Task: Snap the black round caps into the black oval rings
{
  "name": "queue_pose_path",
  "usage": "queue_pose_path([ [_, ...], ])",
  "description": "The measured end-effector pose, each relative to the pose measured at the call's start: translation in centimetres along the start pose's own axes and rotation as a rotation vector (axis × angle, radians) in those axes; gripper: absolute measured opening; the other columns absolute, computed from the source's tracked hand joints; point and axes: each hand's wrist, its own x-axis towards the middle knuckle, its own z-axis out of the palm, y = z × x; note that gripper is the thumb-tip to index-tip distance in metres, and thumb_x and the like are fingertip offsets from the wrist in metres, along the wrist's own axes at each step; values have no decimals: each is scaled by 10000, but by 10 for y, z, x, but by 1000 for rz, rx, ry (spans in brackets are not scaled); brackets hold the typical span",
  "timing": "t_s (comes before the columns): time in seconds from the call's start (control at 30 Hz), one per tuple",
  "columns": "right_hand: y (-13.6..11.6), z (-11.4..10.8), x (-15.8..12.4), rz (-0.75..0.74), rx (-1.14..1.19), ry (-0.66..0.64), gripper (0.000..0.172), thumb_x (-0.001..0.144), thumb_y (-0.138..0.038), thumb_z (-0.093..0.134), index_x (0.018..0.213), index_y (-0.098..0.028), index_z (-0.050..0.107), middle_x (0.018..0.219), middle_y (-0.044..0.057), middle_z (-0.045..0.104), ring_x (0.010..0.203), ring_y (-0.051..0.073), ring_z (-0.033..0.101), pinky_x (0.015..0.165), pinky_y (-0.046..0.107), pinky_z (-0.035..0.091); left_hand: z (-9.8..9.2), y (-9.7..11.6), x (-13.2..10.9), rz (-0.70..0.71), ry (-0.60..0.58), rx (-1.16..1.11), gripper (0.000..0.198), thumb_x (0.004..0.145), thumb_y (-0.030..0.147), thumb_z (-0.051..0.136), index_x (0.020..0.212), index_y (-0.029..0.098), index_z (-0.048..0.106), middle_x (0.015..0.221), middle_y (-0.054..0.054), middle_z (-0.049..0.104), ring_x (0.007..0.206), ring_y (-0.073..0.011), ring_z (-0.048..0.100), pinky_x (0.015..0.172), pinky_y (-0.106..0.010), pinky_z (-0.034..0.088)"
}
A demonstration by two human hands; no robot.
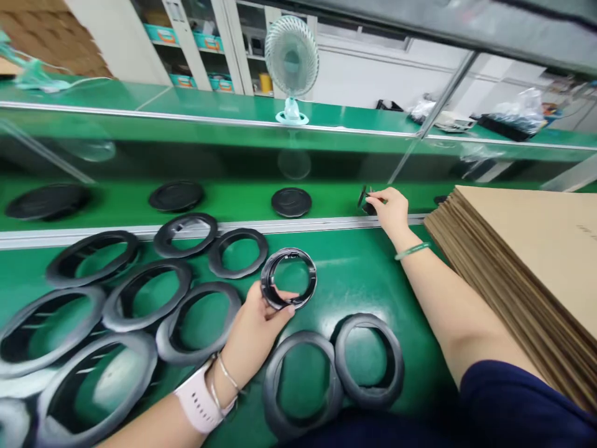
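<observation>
My left hand (261,326) grips a black plastic ring (308,292) by its lower edge, tilted up above the green worktop. Stretched out to the far right, my right hand (390,208) pinches a small black part (365,200) over the green strip behind the metal rail; its exact kind is hard to make out. In front of me two thick black rings (303,410) lie side by side, touching. Several similar rings (170,339) cover the left of the worktop, close to my left forearm.
Black round discs (291,202) lie spaced along the green strip (242,202) beyond the metal rail (321,224). A tall stack of cardboard sheets (527,249) stands right of my right arm. A small fan (292,62) stands on the raised back shelf (224,106).
</observation>
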Motion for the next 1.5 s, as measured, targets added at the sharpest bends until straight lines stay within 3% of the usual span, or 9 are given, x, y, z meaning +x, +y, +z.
queue_pose_path([
  [0.07,-44,7,-24,-170,145,-55,48,937,-174,726,944,-185,773,884,44,638,882,218,603,844,341,502,1,1,-1,-3,21,-12,371,787,329,747,1045,203,512,1085,-76,745,964,-236,724,901,-403,569],
  [0.17,-102,13,-70,-576,413,-236,80,986,-226,693,951,-220,764,854,33,638,813,213,600,757,343,506,3,4,-2,-4,52,-54,379,777,304,755,1049,206,510,1059,-64,748,975,-236,724,911,-402,566],
  [0.27,-130,16,-109,-745,454,-339,169,1048,-237,596,980,-183,741,828,43,632,757,200,582,703,331,483,5,8,-2,-10,75,-137,436,746,256,769,1079,204,492,1040,-51,743,993,-234,721,924,-399,563],
  [0.43,-129,19,-132,-826,327,-311,230,1078,-211,500,1007,-171,715,813,50,605,724,197,544,668,321,459,8,14,-1,-40,96,-217,483,710,201,774,1093,203,480,1050,-27,724,995,-208,716,922,-370,565],
  [0.67,-133,16,-133,-939,244,-300,279,1099,-204,421,1013,-161,682,802,40,571,683,176,497,604,292,411,10,14,-1,-62,143,-170,591,680,209,802,1168,211,467,1089,-27,699,956,-200,712,809,-310,588],
  [0.9,-134,17,-130,-1108,171,-239,366,1089,-109,297,1006,-86,653,749,40,513,644,183,428,568,303,356,9,13,-1,-41,155,-153,615,657,222,823,1165,222,476,1108,-31,701,998,-220,707,864,-352,585],
  [1.17,-135,17,-126,-1128,199,-274,404,1094,-112,293,922,-98,657,740,36,494,663,185,437,581,306,347,8,13,-2,-60,133,-124,597,678,198,805,1167,237,465,1126,-15,678,988,-188,696,805,-281,580],
  [1.5,-140,8,-128,-1089,92,-378,368,1044,-87,331,850,-119,641,764,58,491,675,203,432,581,317,356,9,13,-2,-55,146,-57,570,683,207,789,1143,234,454,1063,-9,690,893,-180,709,745,-272,575],
])
